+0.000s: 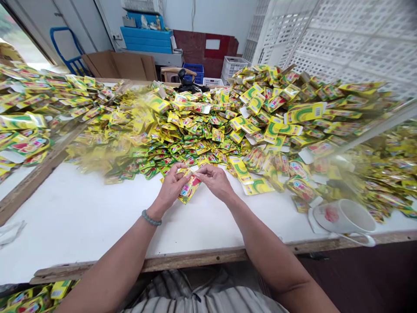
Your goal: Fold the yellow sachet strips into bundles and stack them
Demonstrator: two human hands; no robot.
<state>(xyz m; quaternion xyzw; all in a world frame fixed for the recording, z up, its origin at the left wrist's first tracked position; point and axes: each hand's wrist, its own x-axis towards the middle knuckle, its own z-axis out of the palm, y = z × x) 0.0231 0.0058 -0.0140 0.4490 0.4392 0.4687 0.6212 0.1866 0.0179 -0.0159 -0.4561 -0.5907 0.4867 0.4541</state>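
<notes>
Both hands (173, 184), yellow packet (189, 190) between.

The one view comes from a camera worn on the person's head, facing forward and down over the white tabletop (107, 217). Nearest to it, the striped shirt (202, 302) shows at bottom centre, and the forearms (267, 243) run up from the lower edge to the left hand (172, 184) and right hand (216, 182) near mid-frame; farther off, the pale wall (224, 17) crosses the top centre
</notes>
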